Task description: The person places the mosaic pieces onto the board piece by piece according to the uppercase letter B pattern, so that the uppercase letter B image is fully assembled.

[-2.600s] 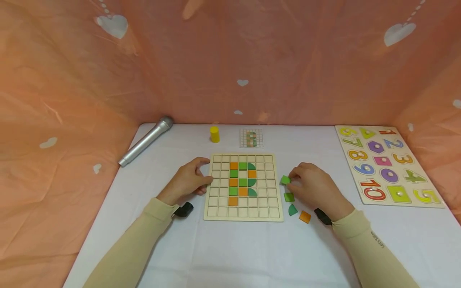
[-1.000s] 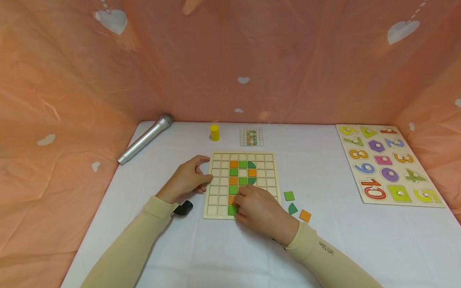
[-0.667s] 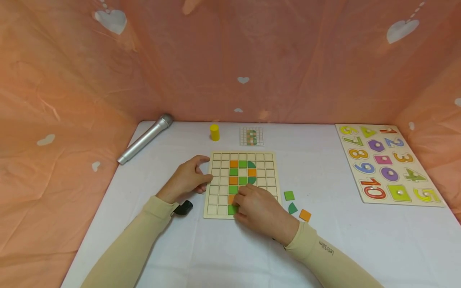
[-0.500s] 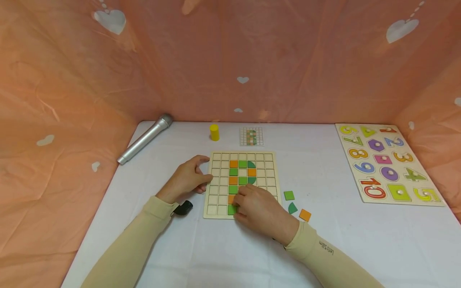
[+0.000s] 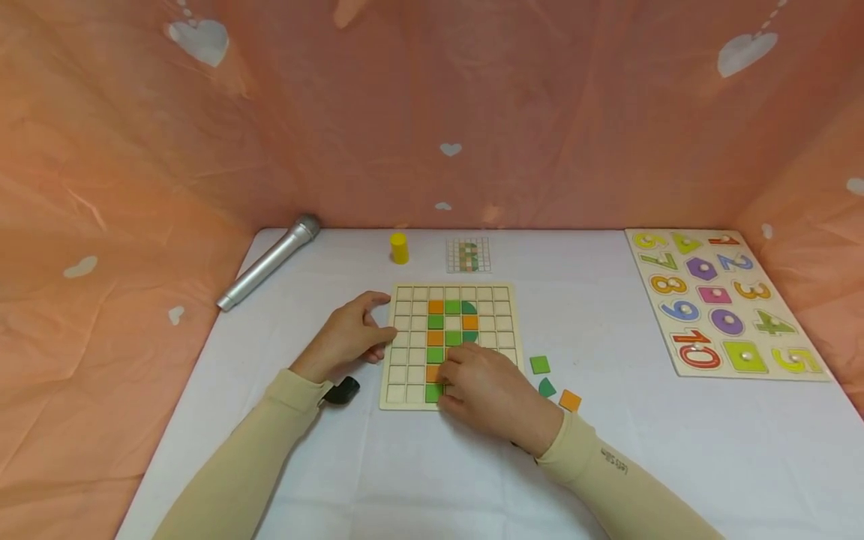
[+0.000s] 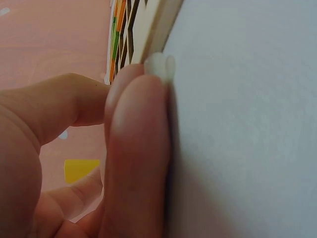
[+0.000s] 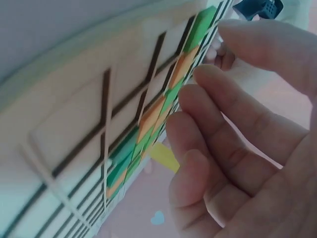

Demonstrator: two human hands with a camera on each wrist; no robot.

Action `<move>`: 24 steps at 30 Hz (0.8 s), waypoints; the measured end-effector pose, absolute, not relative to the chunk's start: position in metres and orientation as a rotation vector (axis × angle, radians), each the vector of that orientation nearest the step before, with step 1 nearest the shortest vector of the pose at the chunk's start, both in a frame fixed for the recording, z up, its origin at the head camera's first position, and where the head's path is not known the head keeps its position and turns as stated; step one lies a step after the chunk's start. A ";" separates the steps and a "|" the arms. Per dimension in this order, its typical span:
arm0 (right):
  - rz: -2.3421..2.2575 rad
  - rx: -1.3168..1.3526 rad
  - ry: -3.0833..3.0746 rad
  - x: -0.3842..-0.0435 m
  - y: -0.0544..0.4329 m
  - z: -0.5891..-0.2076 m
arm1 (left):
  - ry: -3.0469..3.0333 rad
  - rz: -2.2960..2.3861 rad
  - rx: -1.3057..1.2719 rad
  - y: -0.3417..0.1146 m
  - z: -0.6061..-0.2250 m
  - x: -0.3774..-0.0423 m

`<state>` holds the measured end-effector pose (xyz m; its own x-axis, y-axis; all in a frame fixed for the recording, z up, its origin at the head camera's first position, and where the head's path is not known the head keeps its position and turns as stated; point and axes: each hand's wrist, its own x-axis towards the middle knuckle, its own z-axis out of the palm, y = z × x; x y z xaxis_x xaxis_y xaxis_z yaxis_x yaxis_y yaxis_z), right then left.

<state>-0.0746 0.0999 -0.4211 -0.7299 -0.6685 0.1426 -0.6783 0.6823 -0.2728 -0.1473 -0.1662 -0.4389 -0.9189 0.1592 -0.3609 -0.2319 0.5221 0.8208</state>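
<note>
The wooden grid board (image 5: 405,394) bears orange, green and dark green tiles. A green square tile (image 5: 434,393) sits in its bottom row, below an orange one (image 5: 433,373). Beside it is my right hand (image 5: 493,390), fingers loosely bent over the board's lower middle and covering some squares. In the right wrist view the thumb (image 7: 262,47) and fingers are apart, with nothing seen between them. My left hand (image 5: 344,336) rests at the board's left edge, thumb and fingertips against the side. Loose to the right lie a green square (image 5: 540,364), a dark green quarter-round (image 5: 547,388) and an orange square (image 5: 570,400).
Behind the board are a small pattern card (image 5: 469,255) and a yellow cylinder (image 5: 399,248). A silver microphone (image 5: 268,264) lies at the back left. On the right is a number puzzle board (image 5: 725,300). A peach curtain (image 5: 432,112) surrounds the white table.
Since the oldest frame, my right hand has carried a green square from the right to the board's bottom row. Over the last second both hands have stayed almost still; the view shifted slightly.
</note>
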 end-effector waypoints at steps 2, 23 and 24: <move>0.515 1.125 -2.850 -0.075 0.105 -0.419 | 2.371 1.367 -0.064 -0.166 -0.440 -0.147; 0.464 0.749 -2.904 -0.052 0.239 -0.414 | 2.379 1.374 -0.076 -0.164 -0.438 -0.146; 0.465 0.731 -2.916 -0.051 0.243 -0.416 | 2.381 1.374 -0.074 -0.164 -0.438 -0.146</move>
<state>-0.0508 0.2429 -0.4158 -0.8797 -0.4444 0.1691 -0.4750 0.8381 -0.2683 -0.1458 -0.1644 -0.4383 -0.9227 0.1461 -0.3568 -0.2358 0.5184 0.8220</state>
